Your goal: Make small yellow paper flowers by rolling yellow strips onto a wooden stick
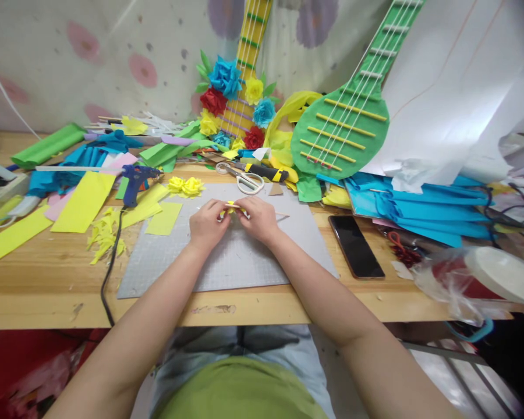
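Over the grey cutting mat, my left hand and my right hand meet, fingers pinched together. Between them is a small piece of yellow paper, mostly hidden by the fingers. A short, thin, pale stick lies across it at the fingertips. Two yellow paper flowers rest just beyond my left hand, with a yellow paper rectangle to its left. Scissors with white handles lie beyond my right hand.
A blue glue gun stands on the left, its cord trailing over the table edge. Yellow strips lie nearby. A phone is right of the mat. Behind stand a green paper instrument and a flowered yellow one; blue folded paper lies right.
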Demonstrator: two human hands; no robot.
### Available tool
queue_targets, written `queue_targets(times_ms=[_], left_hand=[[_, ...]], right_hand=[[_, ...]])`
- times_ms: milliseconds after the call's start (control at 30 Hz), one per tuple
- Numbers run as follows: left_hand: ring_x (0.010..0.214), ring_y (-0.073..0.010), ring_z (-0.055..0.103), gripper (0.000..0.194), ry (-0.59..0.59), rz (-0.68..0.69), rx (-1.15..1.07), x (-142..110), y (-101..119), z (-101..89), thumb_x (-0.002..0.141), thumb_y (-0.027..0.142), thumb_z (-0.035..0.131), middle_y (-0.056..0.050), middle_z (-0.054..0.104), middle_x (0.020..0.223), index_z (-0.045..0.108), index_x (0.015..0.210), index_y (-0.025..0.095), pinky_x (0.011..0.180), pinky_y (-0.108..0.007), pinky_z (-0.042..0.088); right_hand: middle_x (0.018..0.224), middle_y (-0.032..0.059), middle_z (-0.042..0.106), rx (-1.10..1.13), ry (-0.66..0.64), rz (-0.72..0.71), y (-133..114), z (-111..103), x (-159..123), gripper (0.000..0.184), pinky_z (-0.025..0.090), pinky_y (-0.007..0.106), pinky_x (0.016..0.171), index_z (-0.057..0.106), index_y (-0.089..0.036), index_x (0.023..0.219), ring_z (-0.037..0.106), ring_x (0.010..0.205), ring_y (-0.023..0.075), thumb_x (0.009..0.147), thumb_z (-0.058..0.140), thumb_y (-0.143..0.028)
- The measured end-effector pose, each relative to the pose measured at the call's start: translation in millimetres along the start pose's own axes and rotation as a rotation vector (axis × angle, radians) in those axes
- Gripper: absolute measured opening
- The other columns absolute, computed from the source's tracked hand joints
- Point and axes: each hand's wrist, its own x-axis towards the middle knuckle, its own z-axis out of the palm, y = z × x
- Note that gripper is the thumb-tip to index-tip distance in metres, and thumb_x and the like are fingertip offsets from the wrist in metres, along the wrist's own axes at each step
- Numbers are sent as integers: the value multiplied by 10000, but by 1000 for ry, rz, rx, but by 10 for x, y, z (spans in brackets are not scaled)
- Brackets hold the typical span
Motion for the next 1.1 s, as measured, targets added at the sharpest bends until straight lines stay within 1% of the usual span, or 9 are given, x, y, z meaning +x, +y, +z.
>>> queue_targets(times_ms=[133, 233, 333, 467, 600, 733, 900, 1000, 1100], left_hand=[[742, -129, 548, 158, -3, -2, -59, -5, 11, -4, 764, 234, 479, -15, 606, 852, 622, 831, 231, 644, -235, 380], [755, -135, 540, 174, 1, -38, -79, -8, 0, 10, 771, 276, 488, -24, 572, 845, 634, 857, 233, 624, -239, 379], [735, -131, 533, 191, -36, -79, -104, -11, -22, 36, 773, 288, 487, -26, 545, 853, 631, 883, 227, 606, -242, 380], [708, -121, 525, 191, -85, -123, -129, -11, -36, 56, 775, 285, 480, -24, 539, 876, 620, 884, 215, 600, -242, 381], [704, -117, 512, 179, -114, -157, -168, -7, -32, 54, 767, 265, 478, -24, 536, 866, 612, 865, 197, 594, -236, 381], [692, -112, 502, 185, -129, -180, -201, -5, -42, 63, 770, 267, 467, -21, 534, 853, 609, 858, 186, 607, -238, 387], [739, -119, 520, 192, -179, -150, -161, -8, -69, 69, 777, 247, 448, -25, 533, 865, 608, 865, 189, 647, -244, 395], [703, -114, 519, 198, -197, -130, -100, -15, -53, 45, 776, 254, 449, -24, 535, 882, 610, 874, 196, 609, -244, 382], [661, -106, 506, 203, -177, -97, -86, -21, -21, 21, 758, 301, 490, -20, 538, 874, 615, 876, 194, 569, -240, 364]], right_hand=[[915, 25, 607, 40, -2, 20, 20, 7, -1, 184, 370, 241, 696, 590, -225, 904, 521, 873, 145, 835, 422, -250], [955, 22, 580, 67, -6, 54, 17, 2, 7, 176, 382, 239, 680, 590, -227, 897, 518, 879, 138, 815, 436, -209], [950, 24, 561, 66, -35, 96, 3, -9, 21, 186, 390, 242, 652, 593, -222, 871, 515, 874, 144, 780, 446, -153], [991, 39, 522, 63, -84, 135, -15, -27, 32, 213, 397, 252, 647, 593, -212, 874, 504, 870, 150, 750, 446, -119], [1019, 46, 497, 73, -127, 148, -32, -42, 33, 194, 406, 268, 690, 590, -198, 885, 496, 876, 150, 751, 460, -144], [1026, 52, 490, 76, -163, 154, -36, -63, 41, 173, 407, 271, 705, 594, -190, 880, 489, 892, 152, 781, 452, -186], [1036, 57, 496, 59, -203, 126, -10, -76, 48, 190, 403, 272, 732, 600, -184, 878, 481, 938, 157, 799, 428, -171], [1038, 56, 502, 51, -218, 114, 4, -72, 48, 192, 400, 273, 743, 603, -183, 874, 480, 949, 159, 806, 423, -178], [1041, 55, 505, 49, -226, 125, 3, -74, 47, 190, 397, 270, 736, 601, -185, 874, 481, 955, 158, 808, 423, -182]])
